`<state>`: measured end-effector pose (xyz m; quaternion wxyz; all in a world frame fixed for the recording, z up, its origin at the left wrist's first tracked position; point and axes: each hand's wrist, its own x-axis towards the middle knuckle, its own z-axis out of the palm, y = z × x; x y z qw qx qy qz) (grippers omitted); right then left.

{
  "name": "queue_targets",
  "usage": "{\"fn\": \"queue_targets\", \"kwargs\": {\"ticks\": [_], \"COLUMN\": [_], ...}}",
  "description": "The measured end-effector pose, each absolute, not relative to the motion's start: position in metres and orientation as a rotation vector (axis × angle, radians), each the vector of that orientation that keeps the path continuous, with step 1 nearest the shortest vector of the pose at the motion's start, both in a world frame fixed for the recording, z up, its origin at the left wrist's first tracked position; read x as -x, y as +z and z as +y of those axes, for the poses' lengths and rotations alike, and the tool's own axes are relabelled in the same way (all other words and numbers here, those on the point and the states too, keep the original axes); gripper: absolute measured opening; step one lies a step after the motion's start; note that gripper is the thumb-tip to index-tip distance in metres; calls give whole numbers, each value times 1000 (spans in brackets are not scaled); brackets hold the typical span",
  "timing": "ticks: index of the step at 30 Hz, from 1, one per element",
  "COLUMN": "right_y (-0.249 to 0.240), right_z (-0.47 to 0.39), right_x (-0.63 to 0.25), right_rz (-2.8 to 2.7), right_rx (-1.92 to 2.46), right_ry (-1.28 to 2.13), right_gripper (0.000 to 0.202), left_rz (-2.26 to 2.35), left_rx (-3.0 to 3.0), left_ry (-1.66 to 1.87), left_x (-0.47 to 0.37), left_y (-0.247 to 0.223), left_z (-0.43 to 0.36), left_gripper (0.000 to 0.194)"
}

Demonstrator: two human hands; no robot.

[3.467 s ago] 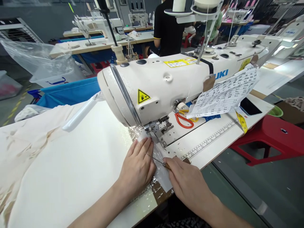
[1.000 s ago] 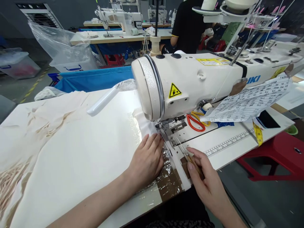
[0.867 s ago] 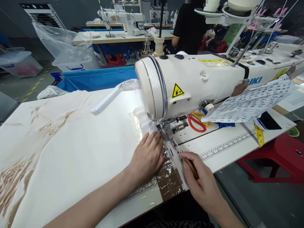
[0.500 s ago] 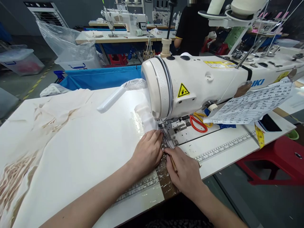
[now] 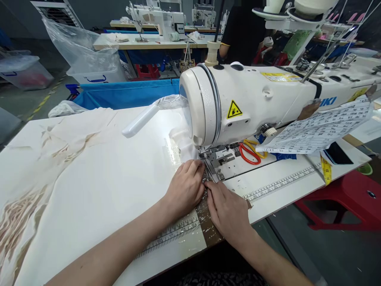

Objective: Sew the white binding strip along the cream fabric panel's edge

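My left hand [image 5: 187, 184] is closed, its curled fingertips down beside the needle area of a white sewing machine [image 5: 244, 103]. My right hand [image 5: 229, 208] pinches at a spot just in front of the metal plate [image 5: 223, 163], its fingertips almost against my left hand. Whatever lies between the fingers of either hand is too small and covered to name. Gathered white fabric [image 5: 186, 145] lies under the machine head, just beyond my left fingers. Shiny clear tape [image 5: 205, 222] covers a brown strip of the table edge below both hands.
Red-and-yellow-handled scissors [image 5: 250, 154] lie by the machine bed. A handwritten sheet [image 5: 321, 127] leans on the machine; a yellow measuring tape [image 5: 326, 171] hangs nearby. Crumpled cream fabric [image 5: 26, 214] covers the table's left. A red stool [image 5: 351, 198] stands right; a person in black [image 5: 242, 35] is behind.
The view has shifted slightly. My right hand has edged forward towards the machine, with its fingers closer together. My left hand stays almost in place.
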<state>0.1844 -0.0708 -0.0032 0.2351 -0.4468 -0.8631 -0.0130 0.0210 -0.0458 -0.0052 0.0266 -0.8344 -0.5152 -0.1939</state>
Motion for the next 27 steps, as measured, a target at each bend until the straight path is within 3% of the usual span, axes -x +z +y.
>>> {"fn": "queue_targets", "kwargs": {"ticks": [11, 20, 27], "right_y": [-1, -4, -11], "right_z": [-68, -89, -91], "right_x": [-178, -207, -210], "right_rz": [-2424, -2351, -2285], "right_rx": [1346, 1103, 1126], "right_ry": [-187, 272, 336], "right_gripper": [34, 36, 36], "left_rz": [-1619, -1846, -2153], "left_rx": [2561, 2658, 2614], "left_ry": [-718, -535, -550], "left_x": [-10, 4, 48], "left_y": [-9, 30, 51], "left_z": [-36, -60, -101], "left_gripper": [37, 31, 35]}}
